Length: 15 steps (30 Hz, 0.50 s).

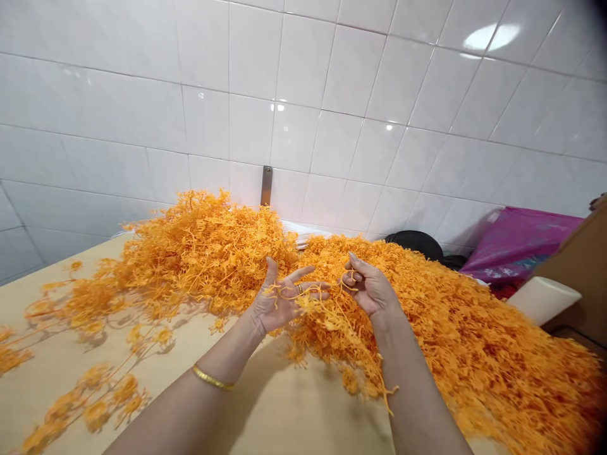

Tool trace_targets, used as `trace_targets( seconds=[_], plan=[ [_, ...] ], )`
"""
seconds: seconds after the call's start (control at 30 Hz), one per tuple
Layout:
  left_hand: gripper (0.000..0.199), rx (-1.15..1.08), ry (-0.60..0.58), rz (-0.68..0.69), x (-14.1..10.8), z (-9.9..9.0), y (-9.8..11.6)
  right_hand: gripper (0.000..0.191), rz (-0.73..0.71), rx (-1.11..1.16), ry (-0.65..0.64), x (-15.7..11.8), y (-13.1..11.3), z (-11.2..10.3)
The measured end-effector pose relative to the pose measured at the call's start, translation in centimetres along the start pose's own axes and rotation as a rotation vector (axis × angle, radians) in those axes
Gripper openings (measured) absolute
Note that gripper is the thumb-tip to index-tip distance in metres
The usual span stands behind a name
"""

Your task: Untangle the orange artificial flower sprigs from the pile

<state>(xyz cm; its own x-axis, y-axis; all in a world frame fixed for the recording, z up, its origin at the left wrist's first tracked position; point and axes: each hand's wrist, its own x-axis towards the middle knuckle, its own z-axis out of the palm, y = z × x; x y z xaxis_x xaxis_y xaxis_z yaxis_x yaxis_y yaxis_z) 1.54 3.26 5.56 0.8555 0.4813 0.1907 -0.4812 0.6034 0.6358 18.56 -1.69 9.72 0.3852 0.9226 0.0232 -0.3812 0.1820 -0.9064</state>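
Note:
A large heap of orange branching strands (455,316), possibly dried cordyceps, covers the table, with a second mound (203,253) at the back. Loose sprigs (95,392) lie on the pale wooden table (52,360) at the left. My left hand (279,300) is spread palm up, with thin strands across its palm and fingers. It wears a gold bangle (212,377) and a ring (300,289). My right hand (370,287) curls its fingers around a tangled bunch of strands (341,335), which hangs between both hands and down toward the table.
White glazed tiles (303,82) form the wall behind the table, with a narrow metal strip (266,185) upright against them. A black round object (417,243) and a magenta plastic bag (516,246) sit at the back right, beside a brown cardboard panel (573,272).

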Motion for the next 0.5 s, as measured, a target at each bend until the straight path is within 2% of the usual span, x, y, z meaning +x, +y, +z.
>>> trace_targets(
  seconds=[0.17,0.27,0.37,0.43,0.5],
  plan=[
    [0.086,-0.047,-0.049,0.032,0.1,-0.5,0.0,0.028,-0.100,0.040,0.106,0.8,0.3,-0.8],
    [0.071,0.044,-0.011,-0.084,0.1,-0.6,-0.4,0.028,-0.154,0.042,0.165,1.1,0.4,-1.1],
    [0.049,0.212,0.024,-0.245,-0.1,-0.3,-0.9,0.027,-0.143,0.101,0.222,1.0,0.3,-1.1],
    [0.044,0.284,0.022,-0.302,-0.2,0.1,-0.9,0.026,-0.127,0.138,0.258,0.9,0.2,-1.1],
    [0.039,0.289,0.031,-0.303,-0.2,0.3,-0.8,0.025,-0.124,0.109,0.281,0.9,0.3,-1.2]
  ],
)
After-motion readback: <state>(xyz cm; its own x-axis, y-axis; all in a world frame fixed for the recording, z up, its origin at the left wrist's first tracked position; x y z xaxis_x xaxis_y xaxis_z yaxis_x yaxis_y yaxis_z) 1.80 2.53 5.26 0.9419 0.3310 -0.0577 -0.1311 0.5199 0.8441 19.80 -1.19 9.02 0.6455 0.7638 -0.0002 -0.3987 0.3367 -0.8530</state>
